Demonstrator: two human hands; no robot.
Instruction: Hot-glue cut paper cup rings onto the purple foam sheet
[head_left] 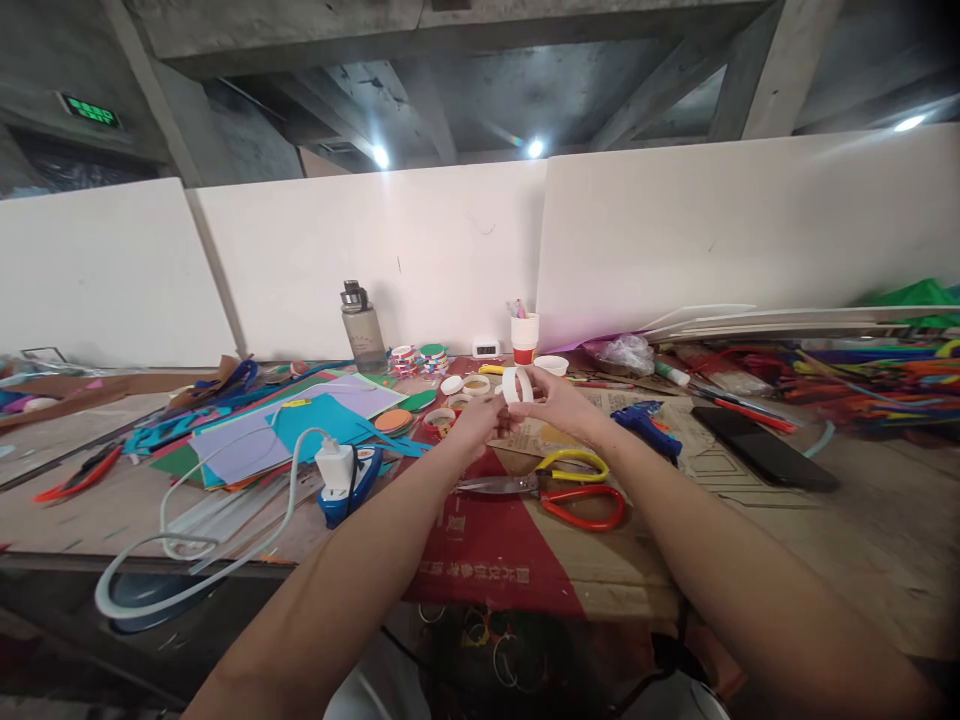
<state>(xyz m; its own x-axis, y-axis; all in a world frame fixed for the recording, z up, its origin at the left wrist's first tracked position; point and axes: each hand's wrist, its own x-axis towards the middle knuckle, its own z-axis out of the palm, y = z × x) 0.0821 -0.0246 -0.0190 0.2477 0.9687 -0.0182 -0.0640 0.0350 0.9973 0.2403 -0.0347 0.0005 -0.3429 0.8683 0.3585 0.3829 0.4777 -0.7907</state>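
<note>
Both hands meeting above the counter (862, 520): left hand (472, 425) and right hand (559, 400) pinching a white paper ring (517, 385), held up over the red-and-yellow scissors (570, 490). Seemingly mid-shaping the loop; next likely needing its overlapping ends fixed, glue gun (645, 425) near.

Red-handled scissors (581, 505) and yellow-handled scissors (571, 465) lie on the cardboard-covered tabletop (862, 540). Left of them sit coloured paper sheets (300, 425) and a white charger (334, 465). A grey water bottle (362, 326) and a paper cup (524, 337) stand by the white partition (675, 240).
</note>
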